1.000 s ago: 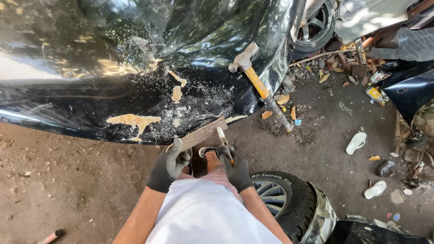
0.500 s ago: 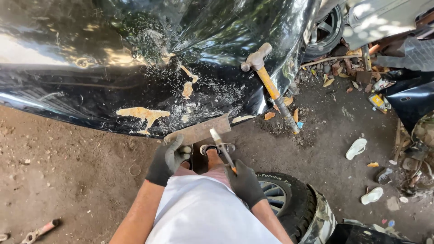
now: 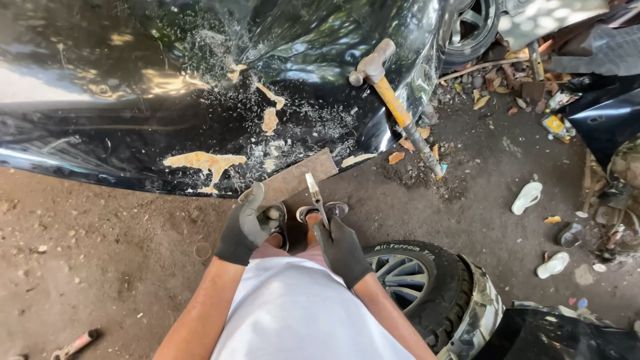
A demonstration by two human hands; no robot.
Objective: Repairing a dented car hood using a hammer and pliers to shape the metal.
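My left hand, in a dark glove, grips the near end of a flat brown sanding block that lies against the lower edge of a black car body panel. My right hand, also gloved, holds a pair of pliers pointing up toward the panel. The panel carries patches of tan filler and pale scratched areas. A hammer with a yellow handle leans against the panel's right end. My feet in sandals rest on the dirt below.
A wheel with a tyre lies at my right side. White sandals and scraps of litter lie on the dirt ground to the right. Another wheel stands at the top. A small tool lies at the lower left.
The view has shifted slightly. My right hand has drawn the pliers a little nearer to me. My left hand stays on the block.
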